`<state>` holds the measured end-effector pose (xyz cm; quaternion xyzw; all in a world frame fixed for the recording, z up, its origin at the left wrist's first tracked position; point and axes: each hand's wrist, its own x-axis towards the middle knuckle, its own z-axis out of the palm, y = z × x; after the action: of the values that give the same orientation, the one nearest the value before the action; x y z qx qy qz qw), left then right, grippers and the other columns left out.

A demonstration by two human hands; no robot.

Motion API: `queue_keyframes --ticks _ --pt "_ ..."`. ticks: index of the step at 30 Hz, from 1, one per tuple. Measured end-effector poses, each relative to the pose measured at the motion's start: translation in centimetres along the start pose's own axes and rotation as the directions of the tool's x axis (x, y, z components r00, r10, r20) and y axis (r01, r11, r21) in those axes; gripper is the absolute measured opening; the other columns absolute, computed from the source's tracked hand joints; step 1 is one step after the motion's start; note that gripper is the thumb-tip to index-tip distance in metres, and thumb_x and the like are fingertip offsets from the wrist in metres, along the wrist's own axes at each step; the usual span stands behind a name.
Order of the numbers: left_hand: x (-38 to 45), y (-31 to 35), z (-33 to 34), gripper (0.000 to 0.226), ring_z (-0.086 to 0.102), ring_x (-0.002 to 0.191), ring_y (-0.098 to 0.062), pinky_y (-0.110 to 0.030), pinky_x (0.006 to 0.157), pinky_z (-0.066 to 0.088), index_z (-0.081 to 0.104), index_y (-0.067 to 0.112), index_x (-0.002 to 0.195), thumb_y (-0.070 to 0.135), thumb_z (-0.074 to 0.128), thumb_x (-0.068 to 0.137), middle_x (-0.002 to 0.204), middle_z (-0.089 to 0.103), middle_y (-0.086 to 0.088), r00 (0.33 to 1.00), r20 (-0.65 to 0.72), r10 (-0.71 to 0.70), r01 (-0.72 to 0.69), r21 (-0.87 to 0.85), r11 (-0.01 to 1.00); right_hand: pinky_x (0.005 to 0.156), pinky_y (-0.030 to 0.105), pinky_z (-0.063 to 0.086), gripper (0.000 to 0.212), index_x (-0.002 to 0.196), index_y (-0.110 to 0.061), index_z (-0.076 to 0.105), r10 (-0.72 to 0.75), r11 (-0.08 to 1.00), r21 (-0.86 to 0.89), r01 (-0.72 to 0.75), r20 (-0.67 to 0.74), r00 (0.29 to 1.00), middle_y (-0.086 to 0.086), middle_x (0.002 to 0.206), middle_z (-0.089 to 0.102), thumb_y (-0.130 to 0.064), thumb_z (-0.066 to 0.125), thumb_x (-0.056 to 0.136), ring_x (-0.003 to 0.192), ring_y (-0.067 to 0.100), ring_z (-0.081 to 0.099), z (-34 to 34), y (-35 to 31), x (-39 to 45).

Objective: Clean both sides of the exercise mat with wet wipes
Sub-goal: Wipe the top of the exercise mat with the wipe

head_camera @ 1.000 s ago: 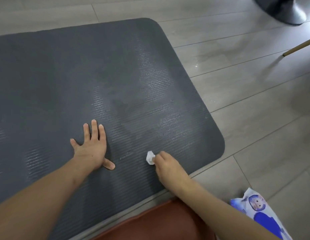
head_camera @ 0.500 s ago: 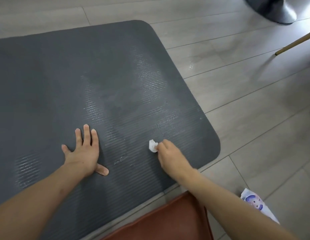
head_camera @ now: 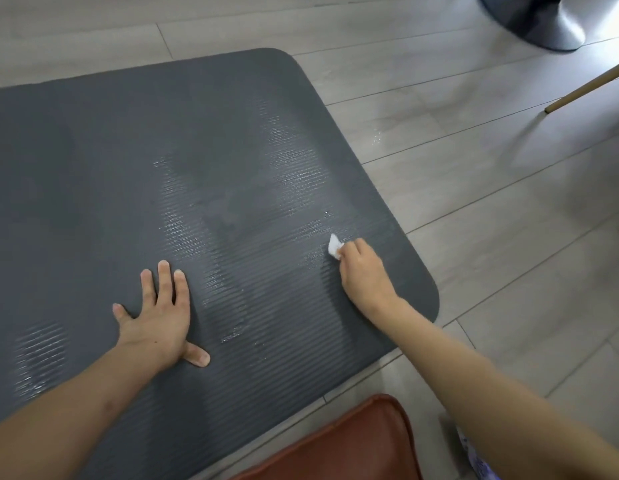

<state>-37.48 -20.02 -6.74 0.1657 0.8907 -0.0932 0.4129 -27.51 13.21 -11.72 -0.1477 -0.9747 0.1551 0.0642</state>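
The left hand [head_camera: 159,320] is lying flat on the mat [head_camera: 93,161], fingers spread and straight. The right hand [head_camera: 365,275], arm stretched out, is pinching one balled wipe [head_camera: 334,246] against the mat near its right edge. One mat is covering the floor [head_camera: 491,202], streaked wet.

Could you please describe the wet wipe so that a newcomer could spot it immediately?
Find the dark grey exercise mat on the floor. Near its right edge, the right hand grips the wet wipe, the only small white thing there.
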Motion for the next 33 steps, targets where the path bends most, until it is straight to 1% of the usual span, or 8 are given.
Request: queue_keyframes --ticks 5,12,20,22,25,28,30,33 --pt "0.0 0.1 0.0 0.164 -0.04 0.148 -0.037 -0.076 0.118 0.014 -0.036 0.008 0.152 0.071 0.085 0.062 0.152 -0.055 -0.011 1.0 0.001 -0.002 0.002 0.002 1.0 0.07 0.04 0.039 0.013 0.101 0.003 0.056 0.414 0.908 -0.026 -0.417 -0.086 0.906 0.023 0.106 0.055 -0.004 0.047 0.095 0.087 0.041 0.056 -2.6 6.2 5.7" --pt "0.1 0.0 0.1 0.163 -0.041 0.147 -0.037 -0.076 0.117 0.014 -0.036 0.008 0.153 0.069 0.085 0.063 0.151 -0.056 -0.011 1.0 0.0 0.005 -0.005 -0.008 1.0 0.067 0.031 0.032 0.012 0.096 -0.002 0.056 0.425 0.898 -0.068 -0.434 -0.117 0.898 0.009 0.093 0.049 -0.008 0.046 0.097 0.074 0.028 0.046 -3.5 8.1 -2.4" --pt "0.4 0.1 0.0 0.166 -0.043 0.146 -0.037 -0.078 0.117 0.01 -0.037 0.008 0.151 0.067 0.088 0.061 0.15 -0.057 -0.01 1.0 0.019 -0.008 0.009 -0.027 1.0 0.075 0.035 0.04 0.015 0.1 0.0 0.062 0.518 0.855 0.073 -0.513 -0.132 0.845 0.021 0.105 0.059 -0.007 0.05 0.094 0.091 0.039 0.058 -2.4 4.4 6.7" --pt "0.3 0.1 -0.1 0.166 -0.044 0.145 -0.037 -0.078 0.117 0.008 -0.038 0.008 0.151 0.065 0.089 0.061 0.149 -0.058 -0.01 1.0 0.027 -0.012 0.013 -0.037 0.999 0.075 0.038 0.042 0.015 0.101 -0.002 0.064 0.448 0.894 0.057 -0.444 -0.146 0.882 0.02 0.103 0.06 -0.006 0.052 0.094 0.09 0.04 0.06 -0.9 0.9 5.2" --pt "0.4 0.0 0.0 0.166 -0.045 0.144 -0.036 -0.078 0.117 0.007 -0.038 0.008 0.151 0.064 0.09 0.062 0.149 -0.058 -0.009 1.0 0.028 -0.004 0.005 -0.046 0.999 0.075 0.034 0.044 0.021 0.104 -0.007 0.067 0.108 0.984 0.148 -0.101 -0.039 0.993 0.015 0.097 0.061 0.003 0.059 0.087 0.084 0.036 0.06 2.1 -7.0 -1.3" --pt "0.2 -0.2 0.0 0.165 -0.044 0.145 -0.035 -0.078 0.117 0.007 -0.037 0.009 0.152 0.064 0.09 0.062 0.149 -0.058 -0.008 1.0 0.02 -0.006 0.007 -0.052 0.999 0.082 0.037 0.051 0.029 0.11 -0.01 0.06 -0.319 0.931 0.238 0.276 0.163 0.934 0.012 0.101 0.057 0.005 0.059 0.085 0.094 0.03 0.057 3.5 -11.5 -6.3" --pt "0.2 -0.2 0.1 0.164 -0.043 0.145 -0.035 -0.078 0.117 0.007 -0.037 0.009 0.152 0.064 0.089 0.063 0.15 -0.058 -0.009 1.0 0.018 -0.005 0.006 -0.047 0.999 0.075 0.042 0.052 0.021 0.106 -0.013 0.054 -0.4 0.912 0.151 0.382 0.121 0.908 0.013 0.095 0.055 -0.002 0.054 0.087 0.089 0.03 0.053 2.5 -8.9 -4.6" --pt "0.3 -0.1 0.1 0.164 -0.044 0.145 -0.036 -0.078 0.117 0.006 -0.038 0.008 0.151 0.063 0.089 0.064 0.149 -0.058 -0.009 0.999 0.032 -0.001 0.003 -0.05 0.999 0.072 0.041 0.044 0.008 0.094 -0.005 0.058 0.095 0.994 -0.051 -0.098 -0.05 0.994 0.019 0.093 0.057 -0.008 0.051 0.092 0.085 0.037 0.056 -1.1 -0.9 1.2"
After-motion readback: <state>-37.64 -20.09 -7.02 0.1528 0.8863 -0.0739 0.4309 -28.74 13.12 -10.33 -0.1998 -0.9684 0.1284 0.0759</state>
